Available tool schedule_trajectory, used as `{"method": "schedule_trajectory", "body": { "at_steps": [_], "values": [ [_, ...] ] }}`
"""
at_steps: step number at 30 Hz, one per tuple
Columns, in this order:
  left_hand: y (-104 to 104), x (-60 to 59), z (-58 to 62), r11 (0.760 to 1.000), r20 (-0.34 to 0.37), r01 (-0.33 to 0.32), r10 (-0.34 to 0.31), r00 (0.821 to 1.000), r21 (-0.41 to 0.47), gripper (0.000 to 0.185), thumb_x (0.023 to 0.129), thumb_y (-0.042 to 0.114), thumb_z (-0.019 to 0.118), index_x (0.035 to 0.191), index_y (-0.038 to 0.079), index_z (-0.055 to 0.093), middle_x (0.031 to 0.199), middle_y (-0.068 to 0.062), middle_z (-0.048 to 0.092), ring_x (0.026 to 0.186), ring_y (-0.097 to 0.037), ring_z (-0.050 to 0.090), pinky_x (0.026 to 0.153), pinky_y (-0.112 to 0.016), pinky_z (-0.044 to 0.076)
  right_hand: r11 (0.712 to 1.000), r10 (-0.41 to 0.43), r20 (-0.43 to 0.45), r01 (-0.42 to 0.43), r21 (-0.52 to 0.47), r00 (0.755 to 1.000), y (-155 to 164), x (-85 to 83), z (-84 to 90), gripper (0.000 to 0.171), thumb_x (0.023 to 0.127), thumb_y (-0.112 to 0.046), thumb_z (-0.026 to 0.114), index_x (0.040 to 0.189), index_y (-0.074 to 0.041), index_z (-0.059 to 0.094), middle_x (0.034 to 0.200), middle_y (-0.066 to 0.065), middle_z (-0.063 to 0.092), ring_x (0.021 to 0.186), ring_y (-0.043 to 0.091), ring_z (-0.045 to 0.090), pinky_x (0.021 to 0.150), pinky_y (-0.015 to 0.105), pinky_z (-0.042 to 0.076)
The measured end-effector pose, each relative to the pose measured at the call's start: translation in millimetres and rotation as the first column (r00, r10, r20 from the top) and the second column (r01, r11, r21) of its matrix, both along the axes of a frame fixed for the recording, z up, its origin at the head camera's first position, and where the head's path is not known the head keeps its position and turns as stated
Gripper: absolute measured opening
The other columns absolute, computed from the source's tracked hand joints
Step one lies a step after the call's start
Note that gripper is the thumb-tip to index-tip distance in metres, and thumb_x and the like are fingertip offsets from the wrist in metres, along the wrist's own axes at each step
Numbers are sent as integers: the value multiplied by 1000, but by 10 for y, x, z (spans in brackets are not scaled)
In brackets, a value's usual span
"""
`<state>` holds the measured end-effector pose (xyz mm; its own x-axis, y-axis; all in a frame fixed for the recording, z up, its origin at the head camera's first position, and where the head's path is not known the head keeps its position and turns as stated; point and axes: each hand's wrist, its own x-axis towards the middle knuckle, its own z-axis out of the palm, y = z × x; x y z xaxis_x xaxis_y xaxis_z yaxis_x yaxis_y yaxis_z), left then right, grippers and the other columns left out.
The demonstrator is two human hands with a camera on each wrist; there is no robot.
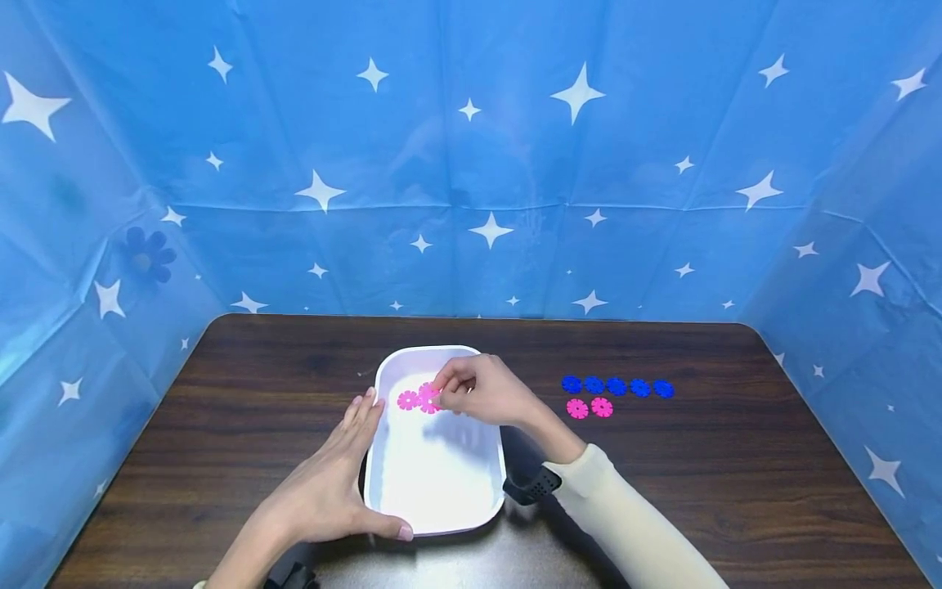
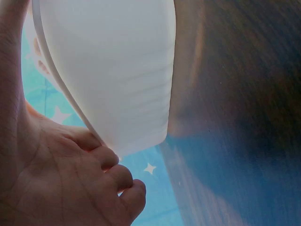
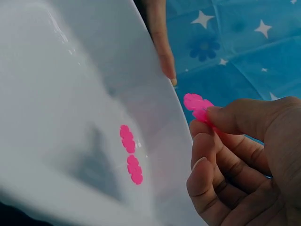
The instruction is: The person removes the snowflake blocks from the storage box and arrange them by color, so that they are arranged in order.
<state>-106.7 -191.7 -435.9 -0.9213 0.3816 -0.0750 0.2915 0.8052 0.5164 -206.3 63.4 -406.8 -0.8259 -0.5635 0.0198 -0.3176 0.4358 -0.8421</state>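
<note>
A white tray sits mid-table. My left hand holds its near-left corner, fingers along the left rim and thumb round the front rim; in the left wrist view the tray wall runs between thumb and fingers. Over the tray's far end, my right hand pinches a pink flower disc between thumb and fingers, just above the tray. Two more pink discs lie on the tray floor.
On the dark wooden table, right of the tray, lies a row of several blue discs with two pink discs in front. Blue star-printed sheeting walls the back and both sides.
</note>
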Motion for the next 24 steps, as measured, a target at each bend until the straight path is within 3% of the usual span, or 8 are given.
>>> {"method": "schedule_trajectory", "body": {
  "at_steps": [6,12,16,24],
  "values": [
    [4,-10,7,1000,4,0,0,1000,5,155,52,86,81,167,15,5,174,-9,0,162,-33,2,121,-64,28,998,-43,3,43,-47,999,140,54,-3,7,95,-12,70,101,-11,74,87,13,74,80,41,69,61,25,50],
    [2,-13,-6,1000,3,-3,3,1000,5,156,51,86,82,167,14,6,175,-8,0,162,-33,2,121,-64,28,994,-87,-29,84,-73,996,281,99,-50,11,96,-11,67,105,-12,73,87,6,73,76,34,67,63,27,52],
    [-2,-14,-2,1000,1,-3,3,1000,13,155,51,85,82,167,14,7,175,-7,1,162,-33,2,121,-64,28,985,-138,5,138,-99,990,368,125,-90,11,95,-11,68,104,-15,73,85,2,71,74,31,65,62,28,54],
    [6,-3,10,1000,14,-6,6,1000,16,155,51,86,82,167,15,7,175,-7,1,162,-33,2,120,-67,28,967,-212,59,218,-133,976,523,180,-133,11,95,-13,70,105,-14,73,88,9,72,73,31,65,70,54,59]
  ]
}}
